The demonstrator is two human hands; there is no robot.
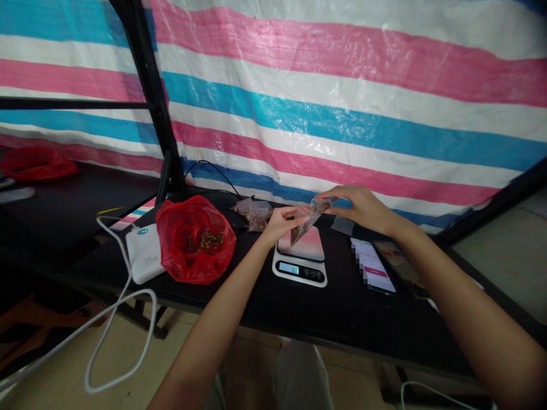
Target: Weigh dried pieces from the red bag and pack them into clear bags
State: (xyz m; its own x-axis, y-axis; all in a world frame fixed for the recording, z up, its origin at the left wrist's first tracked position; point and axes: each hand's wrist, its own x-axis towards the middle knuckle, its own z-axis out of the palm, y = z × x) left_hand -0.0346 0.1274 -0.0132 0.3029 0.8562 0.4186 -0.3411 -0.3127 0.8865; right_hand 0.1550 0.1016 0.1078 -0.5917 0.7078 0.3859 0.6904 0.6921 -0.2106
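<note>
Your left hand pinches a small clear plastic bag, partly filled, above the white digital scale; your right hand holds a short clear plastic cup tilted at its mouth. Filled clear packets behind look done; brown pieces in the crumpled red plastic bag seem unbagged.
</note>
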